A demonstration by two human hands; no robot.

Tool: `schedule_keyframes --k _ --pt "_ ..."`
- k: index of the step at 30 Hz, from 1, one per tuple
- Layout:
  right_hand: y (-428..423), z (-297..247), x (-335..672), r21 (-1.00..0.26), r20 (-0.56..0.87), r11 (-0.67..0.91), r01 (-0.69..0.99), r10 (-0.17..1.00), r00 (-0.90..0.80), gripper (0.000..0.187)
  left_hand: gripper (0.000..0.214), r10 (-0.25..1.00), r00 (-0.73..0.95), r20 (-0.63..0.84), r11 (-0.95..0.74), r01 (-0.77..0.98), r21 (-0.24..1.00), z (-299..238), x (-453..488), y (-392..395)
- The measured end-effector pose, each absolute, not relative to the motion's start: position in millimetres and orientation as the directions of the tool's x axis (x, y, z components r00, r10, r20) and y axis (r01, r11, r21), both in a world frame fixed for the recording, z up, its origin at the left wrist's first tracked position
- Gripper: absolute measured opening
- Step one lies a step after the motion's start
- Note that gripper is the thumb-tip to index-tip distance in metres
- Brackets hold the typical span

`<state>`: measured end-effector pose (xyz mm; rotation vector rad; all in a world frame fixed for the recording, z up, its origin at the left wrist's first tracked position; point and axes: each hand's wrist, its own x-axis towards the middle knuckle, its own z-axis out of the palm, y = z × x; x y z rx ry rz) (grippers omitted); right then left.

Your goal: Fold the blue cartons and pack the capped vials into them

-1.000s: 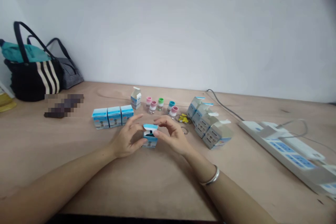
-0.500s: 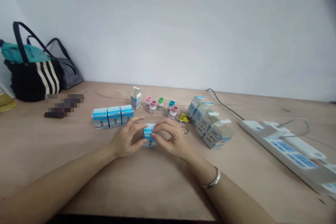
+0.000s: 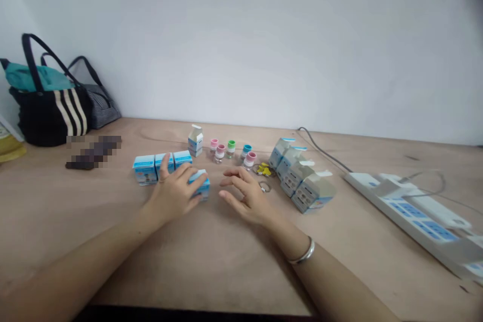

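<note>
Head view: left fingers [image 3: 190, 173] together over a blue carton [image 3: 202, 189], print unreadable; right fingers [image 3: 236, 181] apart.

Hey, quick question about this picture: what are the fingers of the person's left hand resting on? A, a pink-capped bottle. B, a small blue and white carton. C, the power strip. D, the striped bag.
B. The fingers of the left hand lie over a small blue-and-white carton on the wooden table.

a plain pale wall [image 3: 241, 45] rises behind a light plywood tabletop [image 3: 68, 196] under soft, even light.
</note>
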<state>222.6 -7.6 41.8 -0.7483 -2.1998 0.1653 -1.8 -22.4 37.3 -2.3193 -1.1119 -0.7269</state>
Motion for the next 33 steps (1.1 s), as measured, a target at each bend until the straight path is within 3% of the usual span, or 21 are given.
schedule_keyframes --k 5,11,15,18,20,22,29,33 --pt "-7 40 223 -0.326 0.627 0.828 0.456 0.551 -0.551 0.014 0.032 0.602 0.466 0.648 -0.479 0.86 -0.174 35 -26 -8" --pt "-6 36 219 -0.351 0.657 0.827 0.44 0.552 -0.514 0.014 0.038 0.57 0.418 0.708 -0.522 0.849 -0.081 28 -34 6" --pt "19 41 208 -0.385 0.691 0.791 0.476 0.589 -0.419 0.012 0.032 0.477 0.493 0.728 -0.583 0.797 -0.158 29 -26 -2" --pt "52 56 189 -0.298 0.655 0.776 0.556 0.59 -0.472 0.015 0.013 0.381 0.654 0.653 -0.714 0.657 -0.242 26 -14 -13" --pt "73 69 171 -0.157 0.575 0.77 0.618 0.58 -0.577 0.022 0.012 0.333 0.745 0.578 -0.779 0.562 -0.277 21 -7 -18" --pt "90 78 150 0.032 0.484 0.67 0.742 0.639 -0.598 0.025 0.017 0.317 0.788 0.528 -0.805 0.518 -0.289 15 -2 -21" --pt "111 75 110 0.11 0.478 0.578 0.809 0.683 -0.553 0.023 0.017 0.349 0.794 0.497 -0.82 0.515 -0.248 10 -5 -16" --pt "100 77 134 0.053 0.602 0.572 0.818 0.636 -0.483 0.024 0.017 0.37 0.755 0.541 -0.817 0.542 -0.198 13 -8 -15"
